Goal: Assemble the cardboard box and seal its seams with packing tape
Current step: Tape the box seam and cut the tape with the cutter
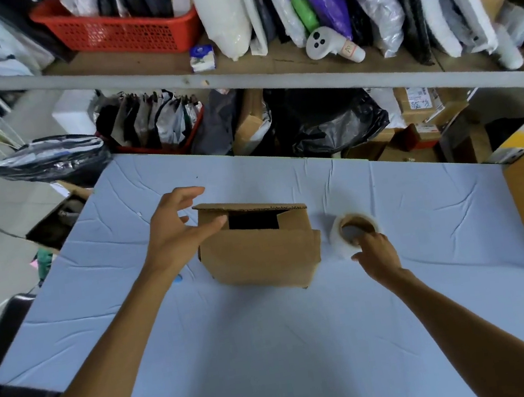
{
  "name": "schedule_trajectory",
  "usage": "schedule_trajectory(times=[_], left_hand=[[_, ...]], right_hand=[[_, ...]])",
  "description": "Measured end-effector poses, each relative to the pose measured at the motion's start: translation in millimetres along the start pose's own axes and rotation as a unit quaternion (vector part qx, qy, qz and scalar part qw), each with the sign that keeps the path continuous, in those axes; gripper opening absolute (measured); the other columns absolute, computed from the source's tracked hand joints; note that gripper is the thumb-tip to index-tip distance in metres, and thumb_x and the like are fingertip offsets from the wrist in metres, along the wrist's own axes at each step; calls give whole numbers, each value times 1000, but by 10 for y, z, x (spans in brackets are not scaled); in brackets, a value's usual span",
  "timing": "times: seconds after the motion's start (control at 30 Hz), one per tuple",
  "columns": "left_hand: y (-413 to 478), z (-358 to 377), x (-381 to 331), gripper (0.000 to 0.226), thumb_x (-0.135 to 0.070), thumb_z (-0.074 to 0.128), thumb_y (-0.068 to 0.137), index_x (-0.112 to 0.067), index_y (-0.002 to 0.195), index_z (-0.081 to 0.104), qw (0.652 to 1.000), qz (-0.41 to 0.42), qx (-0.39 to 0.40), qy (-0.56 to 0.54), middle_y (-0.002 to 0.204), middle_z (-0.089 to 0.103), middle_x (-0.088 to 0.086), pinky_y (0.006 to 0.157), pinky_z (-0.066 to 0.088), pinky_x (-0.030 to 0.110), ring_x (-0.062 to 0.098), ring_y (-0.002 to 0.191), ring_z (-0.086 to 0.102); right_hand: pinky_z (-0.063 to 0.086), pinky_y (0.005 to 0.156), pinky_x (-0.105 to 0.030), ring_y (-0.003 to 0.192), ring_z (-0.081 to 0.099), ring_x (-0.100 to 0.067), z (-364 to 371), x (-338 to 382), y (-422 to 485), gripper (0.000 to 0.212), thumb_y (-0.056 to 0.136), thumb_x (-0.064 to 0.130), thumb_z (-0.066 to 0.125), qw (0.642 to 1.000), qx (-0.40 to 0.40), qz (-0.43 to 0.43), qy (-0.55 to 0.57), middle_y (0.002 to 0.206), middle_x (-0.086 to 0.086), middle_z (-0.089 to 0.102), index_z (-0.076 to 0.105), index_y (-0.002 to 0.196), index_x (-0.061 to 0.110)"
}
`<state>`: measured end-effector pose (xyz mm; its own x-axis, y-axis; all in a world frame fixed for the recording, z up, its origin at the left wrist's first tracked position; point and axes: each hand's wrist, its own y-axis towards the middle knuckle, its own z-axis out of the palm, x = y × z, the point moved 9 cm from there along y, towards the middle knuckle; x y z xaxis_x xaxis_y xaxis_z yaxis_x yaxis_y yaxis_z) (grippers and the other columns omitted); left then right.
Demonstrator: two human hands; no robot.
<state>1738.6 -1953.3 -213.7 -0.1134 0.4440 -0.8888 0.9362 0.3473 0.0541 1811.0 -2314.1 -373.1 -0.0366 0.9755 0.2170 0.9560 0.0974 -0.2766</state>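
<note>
Sitting at desk (271, 330) centre, cardboard box (262, 258): likely light, stiff, flaps ajar; best held by side walls. Left grip (178, 229) spread wide at its 9 o'clock. Right grip (374, 250) pinches tape roll (337, 238) at 3 o'clock.

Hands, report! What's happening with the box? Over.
Left hand open, at the box. Right hand grips tape roll. Box flaps not closed, untaped. Nothing blocking.
</note>
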Motion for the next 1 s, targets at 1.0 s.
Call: schedule_trajectory(times=[1.0], left_hand=[[-183, 351, -986, 39, -12, 73, 79, 3, 112, 60, 937, -99, 130, -308, 99, 67, 16, 74, 59, 26, 22, 80, 69]], right_hand=[[34, 59, -19, 75, 54, -22, -2442, 2108, -1367, 22, 84, 8, 68, 933, -188, -281, 125, 88, -10, 66, 65, 104, 1]])
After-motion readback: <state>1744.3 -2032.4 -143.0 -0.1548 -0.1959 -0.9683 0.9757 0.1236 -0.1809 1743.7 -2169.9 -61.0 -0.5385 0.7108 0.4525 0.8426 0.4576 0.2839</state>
